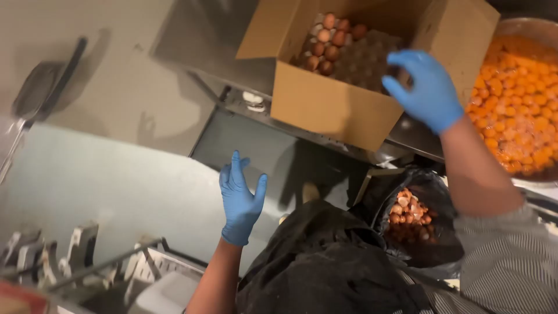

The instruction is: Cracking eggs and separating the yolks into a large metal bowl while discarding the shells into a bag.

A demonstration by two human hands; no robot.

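My right hand [423, 88], in a blue glove, reaches over the near edge of an open cardboard box [328, 107], fingers curled above a grey egg tray [363, 58]. Brown eggs [328, 43] fill the far left part of that tray. I cannot see anything held in the right fingers. My left hand [240, 199], also gloved in blue, hangs lower at centre with fingers spread, holding nothing, above the floor. To the right a large metal bowl [526, 26] holds many cracked egg yolks [517, 99].
A black bin bag [424, 186] below the counter holds broken eggshells [410, 215]. The box stands on a steel counter [203, 40]. A dark cloth or apron [325, 261] lies below me. A wire rack [87, 261] sits at the lower left.
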